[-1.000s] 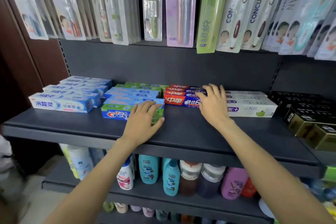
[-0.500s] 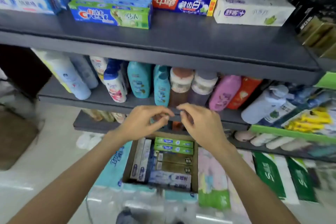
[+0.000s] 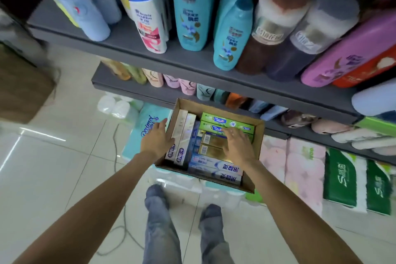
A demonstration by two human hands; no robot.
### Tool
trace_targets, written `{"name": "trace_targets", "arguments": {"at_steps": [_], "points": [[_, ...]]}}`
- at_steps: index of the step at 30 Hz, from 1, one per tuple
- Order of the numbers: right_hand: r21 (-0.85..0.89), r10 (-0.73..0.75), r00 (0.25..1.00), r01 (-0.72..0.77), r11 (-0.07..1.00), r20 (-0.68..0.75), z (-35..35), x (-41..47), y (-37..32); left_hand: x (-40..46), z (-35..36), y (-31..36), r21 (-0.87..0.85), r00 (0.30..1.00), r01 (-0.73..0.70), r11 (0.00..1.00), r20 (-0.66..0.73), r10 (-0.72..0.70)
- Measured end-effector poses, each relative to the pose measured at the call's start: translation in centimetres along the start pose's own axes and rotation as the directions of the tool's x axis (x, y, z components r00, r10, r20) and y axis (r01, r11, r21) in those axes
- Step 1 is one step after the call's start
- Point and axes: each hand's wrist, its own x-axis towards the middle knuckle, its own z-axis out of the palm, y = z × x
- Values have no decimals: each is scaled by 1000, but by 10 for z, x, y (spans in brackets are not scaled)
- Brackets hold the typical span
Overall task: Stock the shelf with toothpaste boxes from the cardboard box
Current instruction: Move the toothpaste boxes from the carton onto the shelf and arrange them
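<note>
Across the upper frame runs a grey shelf (image 3: 150,49) of shampoo bottles (image 3: 188,6); the toothpaste shelf itself is out of view. At lower centre an open cardboard box (image 3: 258,135) sits on packs of tissue rolls (image 3: 147,122), still well filled with toothpaste boxes (image 3: 216,165): white ones on the left, green at the top, gold in the middle, blue nearest the camera. The step in hand looks like picking the next load. The left hand (image 3: 157,141), fingers spread and empty, sits at the box's left wall beside the white boxes. The right hand (image 3: 239,146), also spread and empty, hovers over the gold boxes. Next, I judge, each hand must close around a box and lift clear.
</note>
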Motion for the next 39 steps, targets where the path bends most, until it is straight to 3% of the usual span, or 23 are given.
{"name": "trace_targets", "arguments": {"at_steps": [5, 9, 14, 17, 21, 24, 26, 28, 30, 32, 34, 37, 39], "points": [[-188, 22, 996, -5, 982, 86, 18, 53, 8, 15, 21, -18, -49, 989, -50, 998, -140, 43], [-308, 52, 998, -41, 951, 30, 25, 71, 2, 15, 28, -24, -48, 969, -88, 995, -236, 74], [-463, 13, 998, -39, 885, -60, 29, 72, -2, 14, 25, -20, -65, 975, -82, 994, -210, 67], [-437, -7, 994, -42, 898, -110, 27, 61, 0, 15, 18, -22, -78, 984, -70, 994, -170, 56], [-211, -35, 979, -7, 978, -199, 12, 27, 1, 7, 11, -18, -130, 992, -26, 991, -123, 10], [207, 134, 961, -84, 975, -240, -22, -4, -17, -14, 2, 2, -372, 970, -108, 922, -242, 15], [535, 289, 940, -152, 831, -182, -53, -22, -28, -36, -11, 26, -572, 980, -190, 798, -156, 122], [744, 320, 939, -125, 657, -124, -80, -39, -36, -62, -22, 56, -699, 970, -173, 694, 1, 243], [842, 311, 945, -88, 532, -98, -101, -54, -45, -85, -31, 86, -752, 931, -177, 635, 81, 356], [881, 276, 954, -31, 473, -115, -116, -66, -54, -103, -36, 113, -767, 900, -251, 591, 39, 433], [916, 244, 959, 35, 399, -143, -125, -75, -59, -114, -42, 131, -780, 913, -286, 557, -45, 405], [981, 199, 976, 50, 189, -88, -139, -87, -53, -119, -52, 139, -759, 957, -278, 589, -166, 239], [984, 162, 985, 39, 175, -68, -143, -94, -48, -120, -60, 136, -762, 965, -246, 599, -137, 223]]}}
